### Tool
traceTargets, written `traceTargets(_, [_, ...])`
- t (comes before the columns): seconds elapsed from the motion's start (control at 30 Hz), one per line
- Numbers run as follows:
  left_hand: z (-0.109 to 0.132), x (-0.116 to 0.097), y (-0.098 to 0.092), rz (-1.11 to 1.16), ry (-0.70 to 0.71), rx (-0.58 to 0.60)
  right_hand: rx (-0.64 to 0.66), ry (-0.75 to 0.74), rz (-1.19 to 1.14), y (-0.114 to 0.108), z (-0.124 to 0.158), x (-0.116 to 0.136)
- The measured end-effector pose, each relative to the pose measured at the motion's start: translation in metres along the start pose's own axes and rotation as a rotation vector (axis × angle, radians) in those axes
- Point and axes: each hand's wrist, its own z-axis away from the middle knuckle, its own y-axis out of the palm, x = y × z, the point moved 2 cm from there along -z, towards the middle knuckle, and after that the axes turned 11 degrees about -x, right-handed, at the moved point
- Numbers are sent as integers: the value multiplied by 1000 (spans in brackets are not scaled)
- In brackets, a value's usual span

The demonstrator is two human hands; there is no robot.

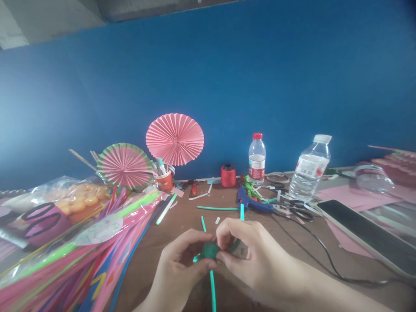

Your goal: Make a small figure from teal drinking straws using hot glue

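A small dark green roundish piece (210, 250) sits pinched between my two hands above the brown table; I cannot make out exactly what it is. My left hand (178, 260) grips its left side with thumb and fingers. From the other side, my right hand (256, 251) closes on it with curled fingertips, hiding part of it. A bright green tip pokes out at its lower left. Below the hands runs a thin green strip (212, 290), and a similar green strip (217, 208) lies farther back. Behind the right hand a short turquoise strip (242, 212) stands up.
A blue glue gun (253, 203), scissors (300, 212) and a black cable (325, 251) lie right. Two water bottles (257, 162) stand at the back; a phone (367, 234) rests far right. Pleated paper fans (174, 138), a marker cup (164, 181) and bagged colourful strips (110, 242) occupy the left.
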Motion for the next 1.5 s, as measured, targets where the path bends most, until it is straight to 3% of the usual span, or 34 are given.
traceTargets(0.2, [-2, -10, -6, -249, 370, 227, 115, 6, 4, -6, -3, 4])
traceTargets(0.3, [-2, -15, -6, -338, 482, 290, 129, -14, 30, -8, -2, 5])
traceTargets(0.53, [0, -18, -3, -413, 565, 313, 112, -47, 59, -10, -3, 2])
traceTargets(0.87, [4, -19, -5, -322, 632, 410, 168, -93, -4, -15, -5, 3])
traceTargets(0.97, [5, -17, -6, -352, 627, 429, 174, -116, 5, -15, -6, 2])
traceTargets(1.1, [6, -19, -6, -360, 604, 343, 153, -195, 20, -14, -6, -2])
traceTargets(1.27, [3, -18, -6, -385, 545, 302, -8, -333, 79, -13, -6, -6])
traceTargets(1.37, [-1, -10, -7, -292, 388, 132, -203, -452, 133, -15, -7, -10])
traceTargets(1.5, [-9, 12, -12, -19, -20, -133, -472, -454, 129, -21, -6, -19])
